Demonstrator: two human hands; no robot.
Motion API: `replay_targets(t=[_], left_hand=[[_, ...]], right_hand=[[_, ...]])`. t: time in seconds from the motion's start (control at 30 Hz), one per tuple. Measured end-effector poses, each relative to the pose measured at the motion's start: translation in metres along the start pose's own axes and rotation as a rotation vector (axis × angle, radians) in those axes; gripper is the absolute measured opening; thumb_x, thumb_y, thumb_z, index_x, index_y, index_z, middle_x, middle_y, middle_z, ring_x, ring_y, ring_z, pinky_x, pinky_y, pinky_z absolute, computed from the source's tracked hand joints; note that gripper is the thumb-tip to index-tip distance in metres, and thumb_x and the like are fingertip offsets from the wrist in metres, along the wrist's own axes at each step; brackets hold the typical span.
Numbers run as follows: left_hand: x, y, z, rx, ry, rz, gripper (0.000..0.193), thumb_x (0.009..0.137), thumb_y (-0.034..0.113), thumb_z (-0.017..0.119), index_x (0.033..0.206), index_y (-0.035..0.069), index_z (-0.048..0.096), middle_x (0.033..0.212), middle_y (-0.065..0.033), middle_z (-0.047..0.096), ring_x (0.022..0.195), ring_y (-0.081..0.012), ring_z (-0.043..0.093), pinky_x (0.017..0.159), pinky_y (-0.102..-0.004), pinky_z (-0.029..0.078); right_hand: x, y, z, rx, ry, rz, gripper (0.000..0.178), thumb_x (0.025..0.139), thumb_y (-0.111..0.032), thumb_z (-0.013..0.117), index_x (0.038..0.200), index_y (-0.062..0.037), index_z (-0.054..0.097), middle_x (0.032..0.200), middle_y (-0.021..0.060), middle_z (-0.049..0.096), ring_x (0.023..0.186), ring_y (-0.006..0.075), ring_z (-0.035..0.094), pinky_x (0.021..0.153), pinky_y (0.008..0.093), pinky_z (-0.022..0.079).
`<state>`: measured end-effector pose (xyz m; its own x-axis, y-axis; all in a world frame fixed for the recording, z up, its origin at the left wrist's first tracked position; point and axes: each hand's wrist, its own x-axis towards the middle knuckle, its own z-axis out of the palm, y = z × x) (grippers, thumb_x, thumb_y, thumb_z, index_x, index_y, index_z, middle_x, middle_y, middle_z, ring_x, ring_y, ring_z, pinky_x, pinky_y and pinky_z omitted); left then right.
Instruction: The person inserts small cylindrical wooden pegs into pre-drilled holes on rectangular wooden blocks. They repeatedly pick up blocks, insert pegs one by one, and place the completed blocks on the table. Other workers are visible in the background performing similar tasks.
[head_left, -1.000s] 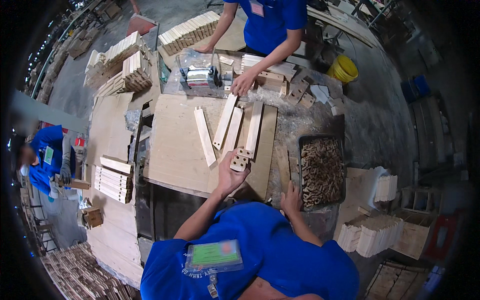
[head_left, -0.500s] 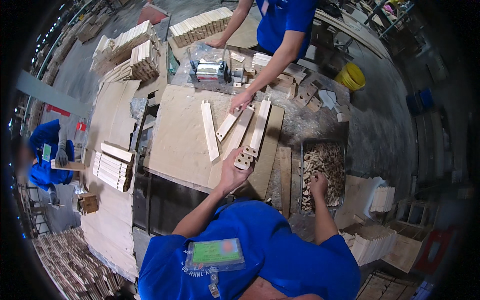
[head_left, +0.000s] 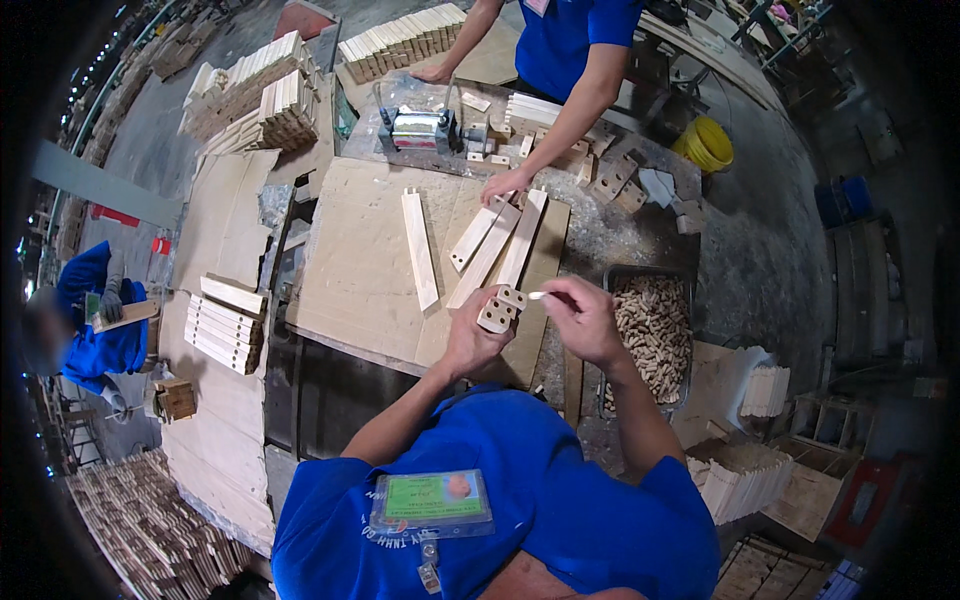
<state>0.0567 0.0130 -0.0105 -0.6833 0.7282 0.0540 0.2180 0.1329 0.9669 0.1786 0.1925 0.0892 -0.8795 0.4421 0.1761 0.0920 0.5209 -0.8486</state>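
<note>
My left hand (head_left: 476, 338) is closed around pale wooden pieces (head_left: 497, 314) whose ends show several round drilled holes. Just to their right, my right hand (head_left: 588, 322) pinches a small wooden dowel (head_left: 538, 295), its tip close to the holes but apart from them. Ahead of my left hand, wooden bars (head_left: 522, 238) lie fanned out on the cardboard sheet (head_left: 360, 240). Another bar (head_left: 420, 250) lies apart on the left. A co-worker's hand (head_left: 508, 187) touches the far ends of the fanned bars.
A dark-rimmed tray (head_left: 650, 350) full of dowels stands on the right. A metal clamp-like device (head_left: 420, 132) sits across the table. Stacked bars (head_left: 222, 335) lie on the left table, near another person (head_left: 105, 310). A yellow bucket (head_left: 705, 146) stands at the far right.
My right hand has come out of the dowel tray, moving left and up with a dowel to the held pieces. The co-worker's hand has shifted right, and the fanned bars have moved slightly.
</note>
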Motion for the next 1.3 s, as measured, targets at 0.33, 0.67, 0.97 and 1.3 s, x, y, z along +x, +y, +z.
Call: replay_targets(t=[0.33, 0.67, 0.97, 1.3], left_hand=[[-0.002, 0.006, 0.003, -0.015, -0.042, 0.062, 0.058, 0.079, 0.009, 0.083, 0.134, 0.007, 0.067, 0.113, -0.0164, 0.07, 0.105, -0.0343, 0.071, 0.093, -0.0414, 0.056], [0.001, -0.001, 0.009, 0.01, -0.04, 0.064, 0.058, 0.079, 0.011, 0.084, 0.135, 0.007, 0.068, 0.112, -0.0159, 0.071, 0.105, -0.0344, 0.071, 0.092, -0.0417, 0.056], [0.003, -0.005, 0.012, 0.052, -0.008, -0.039, 0.055, 0.081, 0.006, 0.083, 0.133, 0.004, 0.068, 0.108, -0.0071, 0.072, 0.099, -0.0186, 0.071, 0.09, -0.0338, 0.057], [0.01, 0.003, 0.008, 0.001, -0.023, -0.068, 0.06, 0.079, 0.004, 0.085, 0.136, 0.002, 0.066, 0.112, -0.0068, 0.074, 0.101, -0.0172, 0.072, 0.092, -0.0328, 0.057]], right_hand=[[0.024, 0.002, 0.015, -0.209, -0.189, -0.198, 0.009, 0.098, -0.008, 0.07, 0.104, -0.0007, 0.069, 0.091, 0.0185, 0.069, 0.084, 0.0388, 0.07, 0.074, 0.0462, 0.054], [0.016, 0.007, 0.027, -0.235, -0.118, -0.126, 0.01, 0.099, -0.009, 0.07, 0.105, -0.0021, 0.067, 0.09, 0.0192, 0.069, 0.086, 0.0404, 0.07, 0.076, 0.0479, 0.055], [-0.01, 0.073, -0.002, 0.097, 0.226, 0.313, 0.02, 0.103, -0.016, 0.066, 0.117, -0.0026, 0.073, 0.102, 0.0167, 0.076, 0.094, 0.036, 0.074, 0.084, 0.0445, 0.058], [-0.111, 0.256, -0.051, -0.63, 0.306, 0.676, 0.019, 0.102, -0.015, 0.062, 0.117, -0.0073, 0.071, 0.118, 0.0228, 0.066, 0.117, 0.0448, 0.063, 0.097, 0.0557, 0.051]])
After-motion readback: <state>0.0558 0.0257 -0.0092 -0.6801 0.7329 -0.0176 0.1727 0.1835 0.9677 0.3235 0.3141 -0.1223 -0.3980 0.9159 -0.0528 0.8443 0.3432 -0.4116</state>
